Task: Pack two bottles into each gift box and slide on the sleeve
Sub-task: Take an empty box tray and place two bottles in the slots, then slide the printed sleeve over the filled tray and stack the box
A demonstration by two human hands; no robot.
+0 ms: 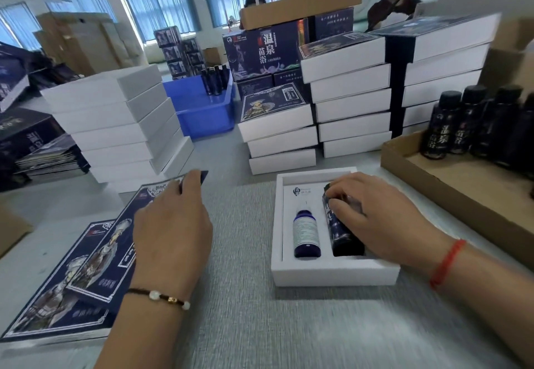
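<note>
I see an open white gift box (332, 270) lying flat on the grey bench, right of the middle and toward the near edge. Its white insert holds two bottles side by side, lying lengthwise with caps toward the far wall. The left one is a blue dropper bottle (307, 233) with a white cap and a pale label; the right one is a dark bottle (344, 230) with a black cap and white characters down its side. My right hand (384, 218) rests over the dark bottle, fingers curled round its cap end, thumb against its side. My left hand (173, 218) is near the bench's left side, its fingertips pinching the far edge of a navy printed sleeve (115, 241) that lies tilted on a stack of flat sleeves (52, 311). At the right edge a cardboard tray (450, 183) carries upright dark bottles (462, 126).
</note>
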